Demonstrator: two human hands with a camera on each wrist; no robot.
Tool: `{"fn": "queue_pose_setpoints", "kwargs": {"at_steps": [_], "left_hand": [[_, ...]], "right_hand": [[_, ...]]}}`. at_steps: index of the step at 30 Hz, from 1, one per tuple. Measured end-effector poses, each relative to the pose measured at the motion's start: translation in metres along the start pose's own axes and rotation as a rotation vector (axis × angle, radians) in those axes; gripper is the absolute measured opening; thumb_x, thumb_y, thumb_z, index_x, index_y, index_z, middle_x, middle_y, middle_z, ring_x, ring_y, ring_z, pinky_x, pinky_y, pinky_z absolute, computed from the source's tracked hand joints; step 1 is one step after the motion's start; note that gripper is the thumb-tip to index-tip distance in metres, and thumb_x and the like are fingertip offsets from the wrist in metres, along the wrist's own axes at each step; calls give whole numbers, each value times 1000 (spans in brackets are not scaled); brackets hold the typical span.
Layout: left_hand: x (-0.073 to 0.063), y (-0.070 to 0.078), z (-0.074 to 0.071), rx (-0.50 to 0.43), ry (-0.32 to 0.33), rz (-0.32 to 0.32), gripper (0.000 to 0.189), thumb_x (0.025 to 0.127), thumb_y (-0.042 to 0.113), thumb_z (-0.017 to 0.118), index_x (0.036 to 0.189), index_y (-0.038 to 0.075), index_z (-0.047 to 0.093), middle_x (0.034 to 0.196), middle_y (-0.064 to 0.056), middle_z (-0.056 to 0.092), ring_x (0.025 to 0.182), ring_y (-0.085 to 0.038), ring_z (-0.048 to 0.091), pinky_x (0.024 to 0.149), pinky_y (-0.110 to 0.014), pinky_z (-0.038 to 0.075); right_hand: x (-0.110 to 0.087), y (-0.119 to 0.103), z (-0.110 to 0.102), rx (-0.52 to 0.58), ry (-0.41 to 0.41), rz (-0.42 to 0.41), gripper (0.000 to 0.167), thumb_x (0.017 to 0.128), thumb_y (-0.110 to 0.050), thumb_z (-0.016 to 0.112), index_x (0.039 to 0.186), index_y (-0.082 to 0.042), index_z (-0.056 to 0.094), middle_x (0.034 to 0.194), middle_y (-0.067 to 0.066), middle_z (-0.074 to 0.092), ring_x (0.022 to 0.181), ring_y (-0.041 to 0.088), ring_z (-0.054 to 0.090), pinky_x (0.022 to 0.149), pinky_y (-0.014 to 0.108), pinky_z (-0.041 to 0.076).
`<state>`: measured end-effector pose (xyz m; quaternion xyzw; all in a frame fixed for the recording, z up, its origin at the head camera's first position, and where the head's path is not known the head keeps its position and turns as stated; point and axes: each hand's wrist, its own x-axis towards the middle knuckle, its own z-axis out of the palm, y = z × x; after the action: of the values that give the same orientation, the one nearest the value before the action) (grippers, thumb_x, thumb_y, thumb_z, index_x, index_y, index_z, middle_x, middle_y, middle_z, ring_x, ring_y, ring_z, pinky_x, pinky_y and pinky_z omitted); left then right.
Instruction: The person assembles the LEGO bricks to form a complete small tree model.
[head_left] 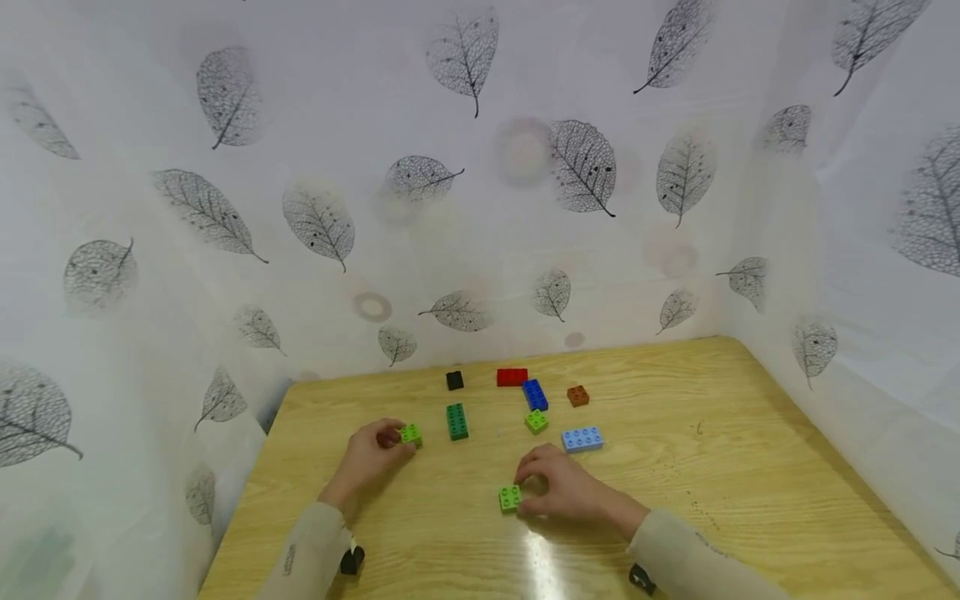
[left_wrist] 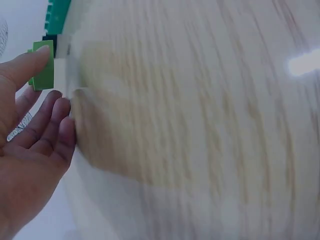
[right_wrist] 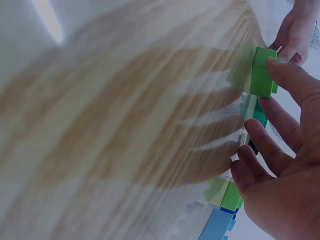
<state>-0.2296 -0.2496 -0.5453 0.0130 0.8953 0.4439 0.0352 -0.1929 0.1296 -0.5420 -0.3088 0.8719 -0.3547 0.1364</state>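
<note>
My left hand point(head_left: 375, 454) pinches a lime green square toy building brick point(head_left: 411, 434) at the left of the table. In the left wrist view the thumb lies on this brick point(left_wrist: 44, 67) while the other fingers curl loosely below. Nearer the front, my right hand point(head_left: 566, 487) holds a second lime green brick point(head_left: 510, 499) between thumb and index finger, low at the table. The right wrist view shows the thumb on that brick point(right_wrist: 262, 72) and the index fingertip at its edge. A dark green long brick point(head_left: 457, 422) lies right of the left hand.
Beyond the hands lie a black brick point(head_left: 454, 381), a red brick point(head_left: 512, 377), a blue brick point(head_left: 536, 395), a brown brick point(head_left: 577, 396), a third lime green brick point(head_left: 536, 422) and a light blue brick point(head_left: 582, 439). A leaf-patterned curtain point(head_left: 495, 242) encloses the wooden table point(head_left: 720, 450).
</note>
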Motion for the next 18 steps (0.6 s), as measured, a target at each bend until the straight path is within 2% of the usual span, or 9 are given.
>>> {"fn": "queue_pose_setpoints", "kwargs": {"at_steps": [3,7,11,18], "left_hand": [[0,7,1,11,-17,47,39,91,23,85,123,7,71,110,-5,74,99,-18,68,88,-37,57],[-4,23,6,-19,-47,81,39,88,23,87,121,9,72,111,-4,76,100,-18,70,87,-38,59],[-8,36,12,-15,-75,135,37,88,23,87,120,11,73,112,-4,76,100,-18,70,83,-33,59],[-15,48,27,28,-113,260,34,89,27,87,118,14,73,107,-1,76,96,-22,73,79,-25,57]], "right_hand": [[1,1,1,-5,9,-17,31,87,-40,85,112,-24,78,127,-5,66,125,21,54,111,47,46],[3,2,0,-8,13,-29,31,86,-40,86,111,-23,78,127,-3,67,125,22,55,110,46,46],[4,3,0,-4,6,-16,31,86,-41,85,111,-24,77,127,-3,67,125,22,54,111,47,46],[2,1,0,15,-10,25,28,87,-41,85,110,-27,76,128,-6,66,127,21,53,112,50,45]]}}
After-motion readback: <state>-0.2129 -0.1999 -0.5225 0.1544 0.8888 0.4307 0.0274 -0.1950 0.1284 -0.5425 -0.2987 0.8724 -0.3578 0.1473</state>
